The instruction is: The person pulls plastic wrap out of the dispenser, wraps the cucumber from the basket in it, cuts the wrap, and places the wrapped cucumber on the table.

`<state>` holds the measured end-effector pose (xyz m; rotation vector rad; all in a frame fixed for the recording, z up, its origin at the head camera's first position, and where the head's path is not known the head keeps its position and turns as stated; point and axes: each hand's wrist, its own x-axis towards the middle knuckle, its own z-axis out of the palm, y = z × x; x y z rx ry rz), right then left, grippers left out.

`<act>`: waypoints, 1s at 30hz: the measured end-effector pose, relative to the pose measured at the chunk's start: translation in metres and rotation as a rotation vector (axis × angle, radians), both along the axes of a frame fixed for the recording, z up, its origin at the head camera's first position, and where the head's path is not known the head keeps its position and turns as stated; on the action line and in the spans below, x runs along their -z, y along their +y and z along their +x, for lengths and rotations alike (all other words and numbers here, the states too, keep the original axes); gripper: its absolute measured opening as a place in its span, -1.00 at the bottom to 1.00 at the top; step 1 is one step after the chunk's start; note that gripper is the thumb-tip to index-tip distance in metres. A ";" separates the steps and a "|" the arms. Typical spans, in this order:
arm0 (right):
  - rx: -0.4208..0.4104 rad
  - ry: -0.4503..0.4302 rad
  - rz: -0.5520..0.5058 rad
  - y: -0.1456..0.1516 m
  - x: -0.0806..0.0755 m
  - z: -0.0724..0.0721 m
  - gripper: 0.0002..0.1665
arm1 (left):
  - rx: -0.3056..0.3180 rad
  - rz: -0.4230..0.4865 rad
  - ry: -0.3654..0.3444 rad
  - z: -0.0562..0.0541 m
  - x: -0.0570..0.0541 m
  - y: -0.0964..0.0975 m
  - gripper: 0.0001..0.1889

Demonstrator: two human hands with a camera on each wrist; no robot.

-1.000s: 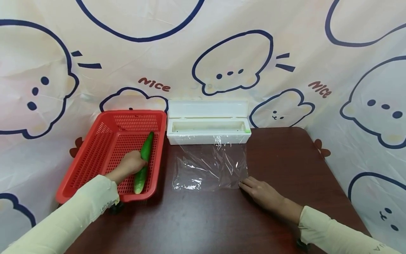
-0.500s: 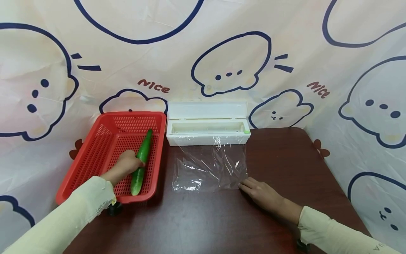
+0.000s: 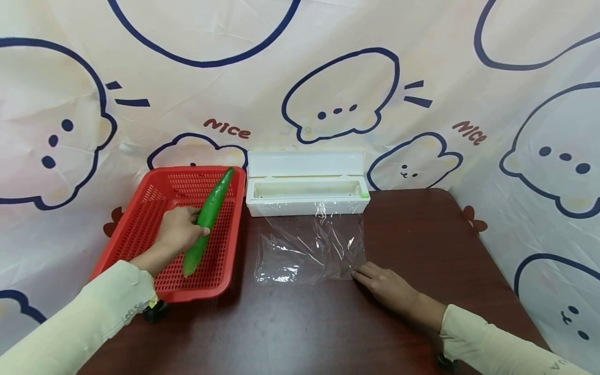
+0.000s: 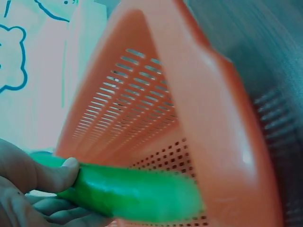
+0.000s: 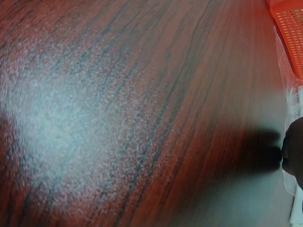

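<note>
In the head view my left hand (image 3: 180, 229) grips a long green cucumber (image 3: 211, 208) around its middle, above the floor of the red plastic basket (image 3: 229, 260). The left wrist view shows the thumb (image 4: 66, 175) over the cucumber (image 4: 137, 191) and fingers beneath it. A sheet of clear cling film (image 3: 304, 255) lies on the table, drawn out from a white cling film dispenser (image 3: 307, 205) with its lid raised. My right hand (image 3: 386, 286) holds the film's near right corner at the fingertips; its thumb is hidden.
The basket stands left of the dispenser on a dark reddish-brown wooden table (image 3: 300, 333). Behind them hangs a pale curtain (image 3: 262, 94) with blue cartoon outlines. The basket's rim rises between the cucumber and the film.
My left hand has raised the cucumber off the basket's floor, with its far end tilting up to the basket's back rim. My right hand and the cling film have stayed put.
</note>
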<state>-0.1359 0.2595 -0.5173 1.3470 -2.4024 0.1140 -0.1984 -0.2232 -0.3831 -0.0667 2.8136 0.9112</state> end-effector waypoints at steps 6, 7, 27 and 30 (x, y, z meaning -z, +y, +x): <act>0.001 0.006 0.012 0.000 0.000 0.000 -0.61 | 0.055 0.006 0.174 0.002 -0.006 0.009 -0.42; 0.001 0.008 0.014 0.000 0.000 0.000 -0.61 | 0.066 0.004 0.191 0.002 -0.008 0.011 -0.43; -0.004 -0.008 0.016 0.000 0.000 0.000 -0.56 | 0.240 -0.105 0.317 0.005 -0.035 0.095 -0.42; -0.003 -0.007 0.015 0.000 0.000 -0.001 -0.57 | 0.283 -0.116 0.328 0.005 -0.036 0.111 -0.41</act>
